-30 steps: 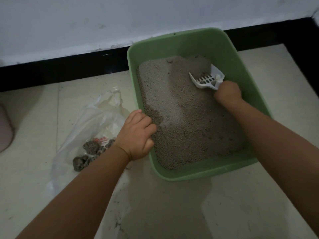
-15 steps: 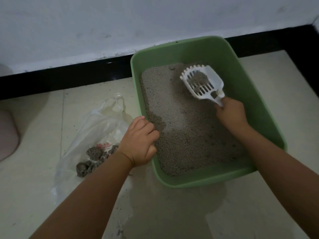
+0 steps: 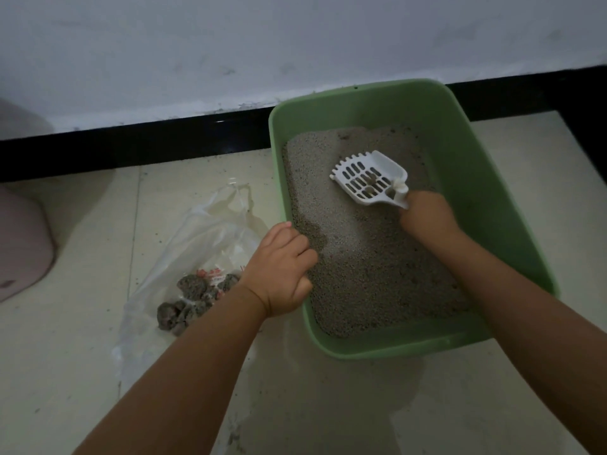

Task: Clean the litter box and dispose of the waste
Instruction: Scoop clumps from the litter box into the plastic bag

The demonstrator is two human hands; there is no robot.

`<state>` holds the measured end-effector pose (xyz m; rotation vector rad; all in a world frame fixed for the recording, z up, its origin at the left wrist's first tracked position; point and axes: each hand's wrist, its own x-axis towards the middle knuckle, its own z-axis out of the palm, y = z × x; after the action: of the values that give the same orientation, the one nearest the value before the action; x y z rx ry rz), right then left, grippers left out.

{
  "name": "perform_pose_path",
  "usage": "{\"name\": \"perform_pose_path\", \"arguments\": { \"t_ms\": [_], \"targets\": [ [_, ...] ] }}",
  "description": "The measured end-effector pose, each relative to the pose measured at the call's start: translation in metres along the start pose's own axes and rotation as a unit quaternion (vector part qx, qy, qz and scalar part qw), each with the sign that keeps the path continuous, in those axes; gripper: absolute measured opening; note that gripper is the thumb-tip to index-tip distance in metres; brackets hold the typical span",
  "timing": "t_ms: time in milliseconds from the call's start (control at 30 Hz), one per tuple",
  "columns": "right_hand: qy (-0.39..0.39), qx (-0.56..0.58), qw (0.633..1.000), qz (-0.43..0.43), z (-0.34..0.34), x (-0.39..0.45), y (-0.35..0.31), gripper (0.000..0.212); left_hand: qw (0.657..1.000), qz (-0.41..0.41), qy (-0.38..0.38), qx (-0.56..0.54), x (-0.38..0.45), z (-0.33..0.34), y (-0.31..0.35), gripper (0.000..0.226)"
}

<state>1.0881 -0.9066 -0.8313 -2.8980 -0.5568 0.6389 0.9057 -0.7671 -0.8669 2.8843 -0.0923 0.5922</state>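
A green litter box (image 3: 502, 205) stands on the floor against the wall, filled with grey litter (image 3: 368, 257). My right hand (image 3: 427, 218) grips the handle of a white slotted scoop (image 3: 369, 180), held just above the litter with a few small dark clumps left in it. My left hand (image 3: 279, 270) grips the box's left rim, fingers curled over the edge. To the left of the box lies a clear plastic bag (image 3: 203, 244) holding several grey waste clumps (image 3: 193, 300).
A white wall with a black baseboard (image 3: 131, 149) runs behind the box. A pink object (image 3: 19, 244) sits at the far left edge. Loose litter grains are scattered on the pale tiled floor (image 3: 65, 356).
The scoop rose out of the litter with a load, and most of that litter has sifted through its slots. My left hand stayed on the rim.
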Motion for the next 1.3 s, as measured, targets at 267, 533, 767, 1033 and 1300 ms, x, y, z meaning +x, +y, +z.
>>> {"name": "perform_pose_path", "arguments": {
  "t_ms": [267, 533, 767, 1033, 1300],
  "targets": [
    [-0.003, -0.034, 0.999, -0.016, -0.024, 0.037, -0.052, 0.036, 1.000, 0.006, -0.004, -0.002, 0.002, 0.000, -0.001, 0.030],
    [0.044, 0.055, 0.998, -0.002, 0.012, 0.027, -0.040, 0.029, 1.000, 0.005, -0.012, -0.003, 0.000, 0.001, -0.002, 0.032],
    [0.094, 0.177, 0.980, -0.001, 0.022, 0.014, -0.017, 0.027, 1.000, -0.002, -0.026, 0.009, 0.001, -0.003, 0.000, 0.031],
    [0.033, 0.180, 0.981, -0.066, 0.002, -0.037, 0.009, 0.037, 0.998, -0.010, -0.053, 0.008, 0.003, -0.008, 0.003, 0.030],
    [-0.016, 0.178, 0.982, -0.055, -0.003, -0.076, 0.028, 0.042, 0.998, -0.016, -0.059, -0.004, -0.012, -0.013, 0.011, 0.031]
  ]
}}
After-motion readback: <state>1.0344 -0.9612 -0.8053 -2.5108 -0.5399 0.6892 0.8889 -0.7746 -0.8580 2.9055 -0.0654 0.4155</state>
